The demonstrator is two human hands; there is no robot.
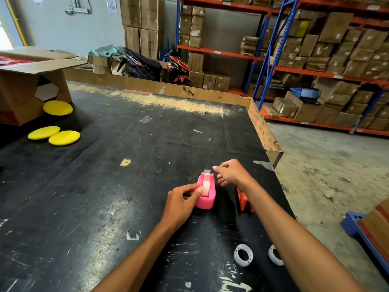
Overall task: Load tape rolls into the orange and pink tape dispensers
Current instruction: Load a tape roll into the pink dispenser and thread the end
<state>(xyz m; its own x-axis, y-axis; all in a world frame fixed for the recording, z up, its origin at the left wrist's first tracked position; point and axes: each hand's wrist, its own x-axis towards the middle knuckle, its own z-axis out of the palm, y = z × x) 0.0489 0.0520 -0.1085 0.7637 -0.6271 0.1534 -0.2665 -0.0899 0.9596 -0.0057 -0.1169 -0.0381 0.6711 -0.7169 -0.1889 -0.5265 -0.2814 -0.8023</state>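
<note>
The pink tape dispenser [207, 196] stands on the black table with a clear tape roll [205, 187] seated in it. My left hand [182, 200] grips its left side, thumb on the roll. My right hand [232, 172] hovers just right of the dispenser's metal cutter, fingers pinched near it; whether tape is between them I cannot tell. The orange dispenser [244, 200] lies right of the pink one, mostly hidden under my right forearm. Two white tape rolls lie flat near me, one [243, 255] in full view, the other [273, 255] partly hidden by my arm.
Three yellow round pads [57, 107] lie at the far left by an open cardboard box [25, 81]. A low cardboard wall [263, 129] edges the table's far and right sides. Shelving with boxes stands beyond. A blue pallet [357, 228] sits on the floor at right.
</note>
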